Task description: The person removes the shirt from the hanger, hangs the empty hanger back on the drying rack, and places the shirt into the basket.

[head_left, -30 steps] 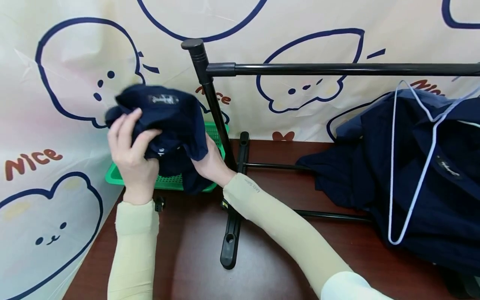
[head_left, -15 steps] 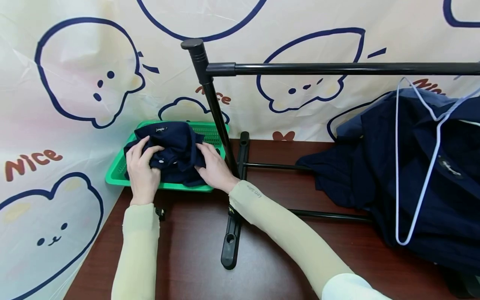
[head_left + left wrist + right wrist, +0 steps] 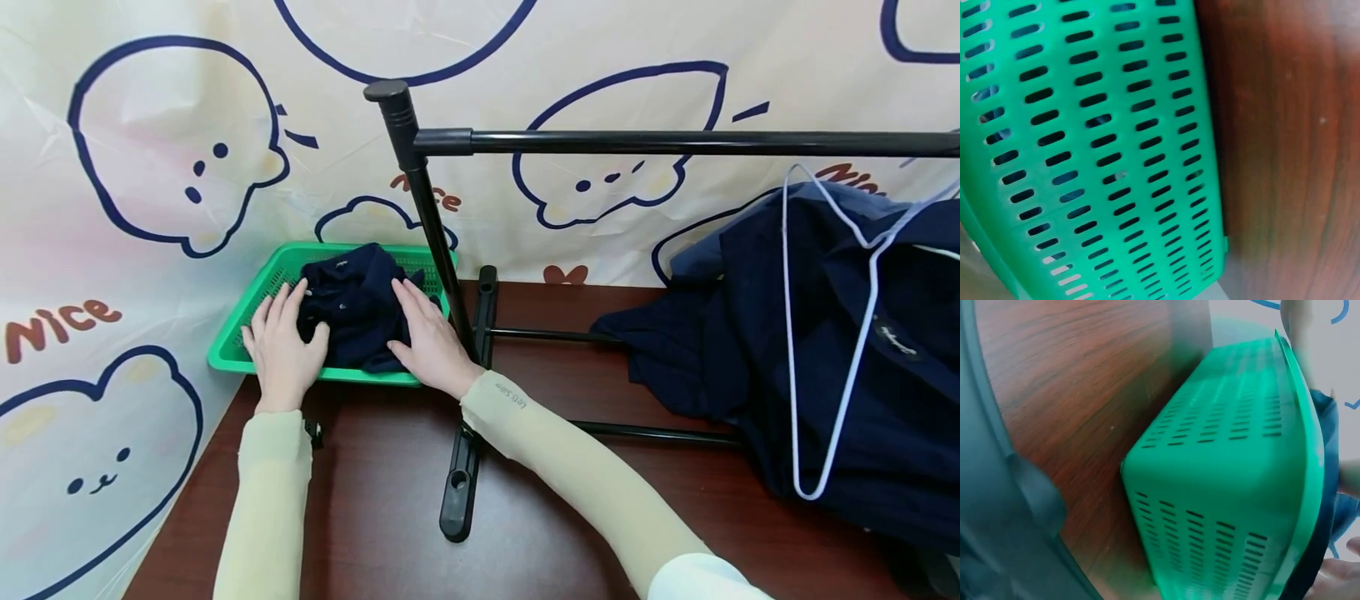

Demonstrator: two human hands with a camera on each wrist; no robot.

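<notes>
A bundled navy shirt with small pale buttons and a label lies in a green slotted basket. My left hand is at the shirt's left side with fingers extended and thumb spread; whether it touches the cloth I cannot tell. On the other side, my right hand has straight fingers along the shirt's right edge. Neither hand grips the cloth. The basket's wall fills much of the left wrist view. In the right wrist view, dark cloth shows past the basket's rim, with fingertips beside it.
A black rack post rises right beside the basket, its foot on the brown table. A black rail runs to the right. Dark navy clothes and a pale hanger are at the right.
Both hands have lowered the shirt from above the basket into it. They have since let go, and the fingers have straightened out. The hanger sways slightly.
</notes>
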